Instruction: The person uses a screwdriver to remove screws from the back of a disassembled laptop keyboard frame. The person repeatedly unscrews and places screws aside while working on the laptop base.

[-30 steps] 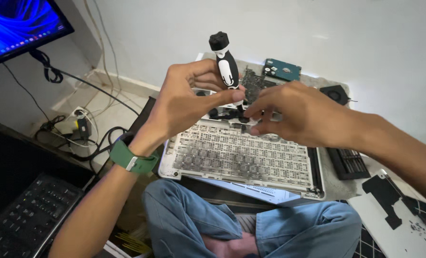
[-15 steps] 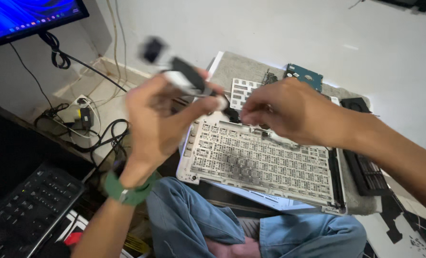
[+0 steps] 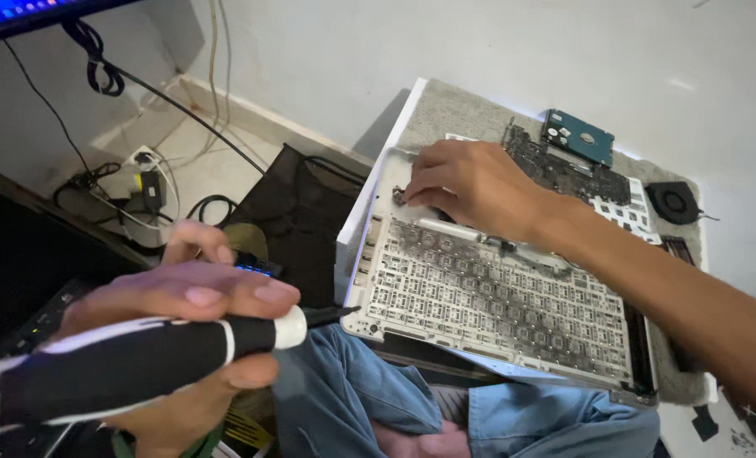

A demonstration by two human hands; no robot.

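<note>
Your left hand (image 3: pixel 200 339) has pulled the electric screwdriver (image 3: pixel 140 360) off the laptop shell (image 3: pixel 497 297), still gripped tight; right hand (image 3: pixel 467 182) now pinches something tiny near its top-left corner.

A screen (image 3: pixel 30 8) is seen at the top left corner, cut off by the frame edge: only a thin strip of its lower part is visible, glowing blue with a dark bezel beneath it, above hanging black cables. A pale rectangular label (image 3: pixel 583 136) is seen on the teal hard drive (image 3: pixel 578 137) lying at the far end of the grey mat, beyond the opened laptop shell. No packages or signs are seen.
</note>
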